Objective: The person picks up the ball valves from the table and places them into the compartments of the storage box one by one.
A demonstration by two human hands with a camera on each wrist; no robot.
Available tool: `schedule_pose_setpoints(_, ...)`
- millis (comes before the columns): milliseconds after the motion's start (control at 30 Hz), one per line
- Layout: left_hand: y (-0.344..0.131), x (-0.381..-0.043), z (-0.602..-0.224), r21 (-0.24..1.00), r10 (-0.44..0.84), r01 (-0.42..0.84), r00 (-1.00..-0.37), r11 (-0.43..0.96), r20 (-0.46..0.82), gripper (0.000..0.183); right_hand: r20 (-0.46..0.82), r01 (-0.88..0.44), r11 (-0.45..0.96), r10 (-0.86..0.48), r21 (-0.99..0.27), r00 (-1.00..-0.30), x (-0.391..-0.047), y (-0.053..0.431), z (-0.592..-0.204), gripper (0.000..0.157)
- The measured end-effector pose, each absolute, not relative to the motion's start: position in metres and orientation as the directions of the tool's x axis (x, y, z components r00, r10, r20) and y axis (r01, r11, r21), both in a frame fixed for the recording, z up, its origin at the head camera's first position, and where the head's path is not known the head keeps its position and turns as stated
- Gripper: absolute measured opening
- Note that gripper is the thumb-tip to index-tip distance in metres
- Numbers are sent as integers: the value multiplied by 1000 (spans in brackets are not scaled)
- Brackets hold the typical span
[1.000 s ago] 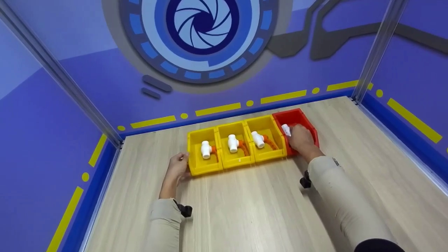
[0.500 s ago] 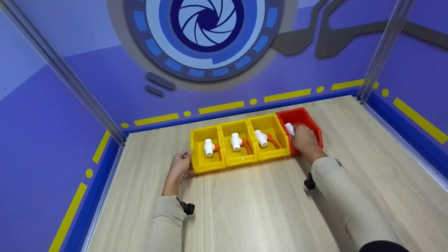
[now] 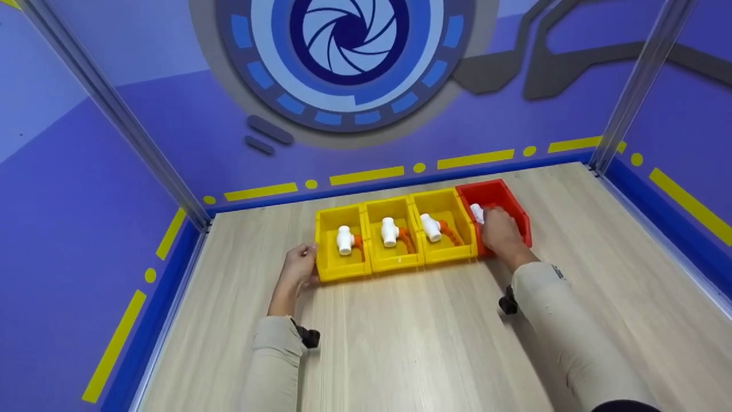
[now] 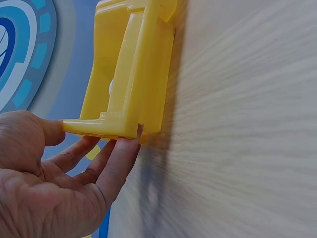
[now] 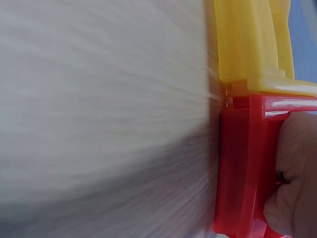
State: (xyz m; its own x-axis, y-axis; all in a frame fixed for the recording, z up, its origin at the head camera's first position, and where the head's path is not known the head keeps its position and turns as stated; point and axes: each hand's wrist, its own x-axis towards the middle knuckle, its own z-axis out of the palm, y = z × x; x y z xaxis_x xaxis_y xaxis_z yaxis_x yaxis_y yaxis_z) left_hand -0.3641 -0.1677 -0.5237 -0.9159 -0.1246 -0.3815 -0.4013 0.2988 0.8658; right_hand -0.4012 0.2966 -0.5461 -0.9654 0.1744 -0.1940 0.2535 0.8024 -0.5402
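Observation:
Three yellow bins stand joined in a row: left (image 3: pixel 321 243), middle (image 3: pixel 394 265) and right (image 3: pixel 449 255). Each holds a white ball valve with an orange handle: one valve (image 3: pixel 345 240) at left, another valve (image 3: pixel 390 232) in the middle, a third valve (image 3: pixel 432 228) at right. A red bin (image 3: pixel 496 190) adjoins the right end. My left hand (image 3: pixel 298 266) grips the left bin's outer side, thumb at the rim and fingertips on the wall lower down. Inside the red bin, my right hand (image 3: pixel 502 232) holds a white valve (image 3: pixel 476 213), mostly hidden by the fingers.
The bins rest on a wooden tabletop (image 3: pixel 366 349), near its back edge. Behind rises a blue-purple printed wall (image 3: pixel 372 154), with side walls at left (image 3: pixel 68 229) and right (image 3: pixel 686 131). Metal posts stand in the corners.
The head view has shifted slightly, so the scene sits a little further right in it. Both hands keep their places at the bins, and the valves lie as before.

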Motion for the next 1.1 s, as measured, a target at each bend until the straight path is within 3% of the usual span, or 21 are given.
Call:
schedule_pose_setpoints(267,-167,-367,-520,864,-105,-396,-918,311,-383,42,-201,239,775,146,-585,-969,-401,305,-540,50)
schedule_pose_setpoints(567,-167,-369,-517,847,-104,-410,-911,338,-399,43,-84,158,731,136,-664,-987,-392,308,-540,42)
schedule_pose_setpoints(833,-161,-364,-523,848,-87,-369,-927,381,-364,47,20,79,745,123,-663,-992,-355,315,-533,53)
schedule_pose_setpoints(1100,-164,-356,-524,833,-194,-303,-952,463,-238,44,130,-44,791,45,-610,-991,-315,308,-512,64)
